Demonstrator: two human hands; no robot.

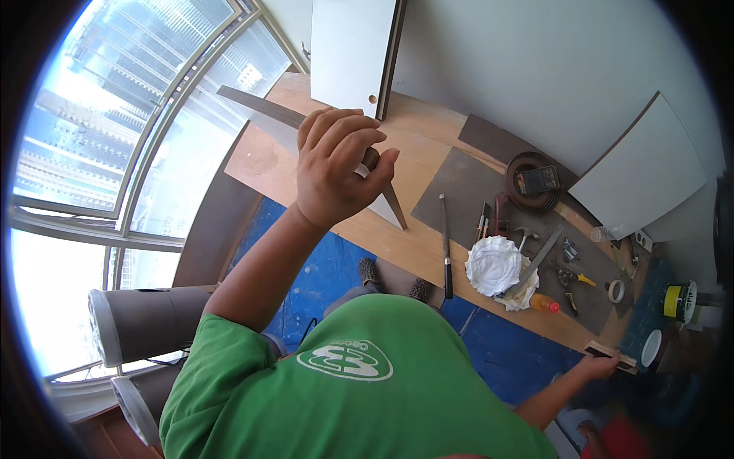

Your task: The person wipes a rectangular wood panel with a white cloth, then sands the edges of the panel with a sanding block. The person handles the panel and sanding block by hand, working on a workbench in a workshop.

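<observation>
Board [264,107] up on its narrow edge over the left part of the counter [417,153], middle chunk blocked by the left grip [336,164]. Fingers hooked over the upper edge, thumb out to one side, so closed on the board but nowhere near a full fist. Little brown bit [371,158] peeking out between thumb and fingers, can't tell if more board edge or something separate. Way over at the counter's right end, right grip [596,368] wrapped around a small block [624,360], tan with a dark strip, underside hidden and a good part of the body covered by the hand. Upper part of that arm lost behind the green shirt [359,405]. Between the two grips, a right mess: dish of white paste [495,264], hammer [524,232] half hidden behind it, dark bar [445,229] with a black handle, orange bottle [544,304], tape roll [615,291]. Phone-like slab [537,180] on a round dark thing [531,204], can't say what kind. Lower right corner basically murk, just a red blur [627,437]. Windows [172,145] on the left badly blown out, shoes [368,269] only just poking out past the shirt.
</observation>
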